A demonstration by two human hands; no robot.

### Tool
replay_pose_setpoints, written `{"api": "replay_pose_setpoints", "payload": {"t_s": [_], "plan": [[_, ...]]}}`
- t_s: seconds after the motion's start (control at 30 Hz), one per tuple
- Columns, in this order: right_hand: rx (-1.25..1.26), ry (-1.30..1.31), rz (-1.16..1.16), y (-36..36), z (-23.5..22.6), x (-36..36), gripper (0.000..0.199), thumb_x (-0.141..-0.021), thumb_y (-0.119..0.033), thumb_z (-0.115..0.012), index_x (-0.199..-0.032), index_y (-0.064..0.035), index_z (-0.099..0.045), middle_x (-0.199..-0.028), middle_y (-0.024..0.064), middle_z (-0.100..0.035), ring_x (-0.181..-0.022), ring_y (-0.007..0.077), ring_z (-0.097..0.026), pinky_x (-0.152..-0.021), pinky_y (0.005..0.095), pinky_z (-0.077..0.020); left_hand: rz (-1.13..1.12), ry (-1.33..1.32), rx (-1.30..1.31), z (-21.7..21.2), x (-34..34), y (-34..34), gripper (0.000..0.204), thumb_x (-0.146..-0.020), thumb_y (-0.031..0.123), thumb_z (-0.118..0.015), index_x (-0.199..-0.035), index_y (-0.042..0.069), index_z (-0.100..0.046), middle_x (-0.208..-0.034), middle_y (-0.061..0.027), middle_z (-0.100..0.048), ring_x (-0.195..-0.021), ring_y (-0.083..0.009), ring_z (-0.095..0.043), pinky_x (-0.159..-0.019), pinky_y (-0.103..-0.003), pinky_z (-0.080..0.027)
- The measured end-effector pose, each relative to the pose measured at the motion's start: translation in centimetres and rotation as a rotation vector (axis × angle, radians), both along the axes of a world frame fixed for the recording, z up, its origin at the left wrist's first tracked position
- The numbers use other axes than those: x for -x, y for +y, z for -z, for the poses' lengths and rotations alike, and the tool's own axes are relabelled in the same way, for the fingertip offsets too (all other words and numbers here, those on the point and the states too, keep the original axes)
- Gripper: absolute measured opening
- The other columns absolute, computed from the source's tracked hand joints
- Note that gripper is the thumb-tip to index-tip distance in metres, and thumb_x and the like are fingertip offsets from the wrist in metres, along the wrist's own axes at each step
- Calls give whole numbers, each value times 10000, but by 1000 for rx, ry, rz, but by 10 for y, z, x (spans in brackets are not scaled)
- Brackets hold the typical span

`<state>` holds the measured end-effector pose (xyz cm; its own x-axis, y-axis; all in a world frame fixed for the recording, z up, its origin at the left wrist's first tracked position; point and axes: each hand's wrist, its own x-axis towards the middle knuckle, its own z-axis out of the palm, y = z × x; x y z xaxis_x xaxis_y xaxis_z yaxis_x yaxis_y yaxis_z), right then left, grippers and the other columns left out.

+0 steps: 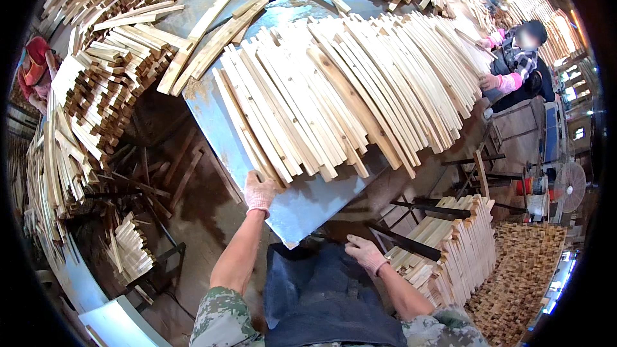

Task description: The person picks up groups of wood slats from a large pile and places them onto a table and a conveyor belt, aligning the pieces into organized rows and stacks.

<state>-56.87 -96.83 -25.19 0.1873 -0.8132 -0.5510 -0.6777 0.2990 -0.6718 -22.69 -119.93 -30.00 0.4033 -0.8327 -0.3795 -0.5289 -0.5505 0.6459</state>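
My left hand (259, 193), in a pale knit glove, is at the near left corner of a blue-topped table (308, 209). Its fingers close on the near end of the outermost wooden strip (247, 135); the fingertips are partly hidden. That strip lies at the left side of a broad row of pale wooden strips (360, 90), laid side by side across the tabletop. My right hand (366, 254), gloved too, hovers by the table's front edge, close to my dark apron. It holds nothing, and its fingers are loosely bent and apart.
Longer loose boards (215, 38) lie across the table's far left. Stacked wood pieces (106, 96) rise at left. Near my right arm, more strips (450, 244) sit on a metal frame. A co-worker (514, 67) in pink sleeves handles the row's far right end. A fan (569, 187) stands at right.
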Motion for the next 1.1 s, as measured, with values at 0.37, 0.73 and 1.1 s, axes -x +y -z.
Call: {"api": "replay_pose_setpoints", "payload": {"t_s": [0.37, 0.73, 1.1], "plan": [[-214, -253, 358, -87, 33, 30, 593, -974, -271, -719, -1471, 32, -603, -1118, 134, -742, -1005, 205, -695, -923, 309, -542, 126, 56, -159, 16, 15, -16, 536, -975, 384, -666, -1389, 45, -642, -1141, -257, -761, -1047, -427, -743, -900, -506, -574], [-366, -520, 506, -84, 52, 84, 376, -1042, -364, -627, -1280, -74, -605, -1005, 74, -687, -966, 246, -699, -868, 365, -557, -243, 176, 290, -16, 6, 18, 638, -1008, 274, -629, -1485, -136, -519, -1263, -219, -688, -1081, -303, -654, -1021, -427, -518], [-216, -1090, 1374, -163, -3, 139, 938, -1005, -563, -710, -1694, -136, -240, -1727, 255, -229, -1523, 468, -382, -1117, 645, -481, 326, 705, 14, -99, 139, 2, 518, -1026, 325, -700, -1382, -48, -657, -1054, -74, -728, -930, -148, -678, -831, -297, -568]]}}
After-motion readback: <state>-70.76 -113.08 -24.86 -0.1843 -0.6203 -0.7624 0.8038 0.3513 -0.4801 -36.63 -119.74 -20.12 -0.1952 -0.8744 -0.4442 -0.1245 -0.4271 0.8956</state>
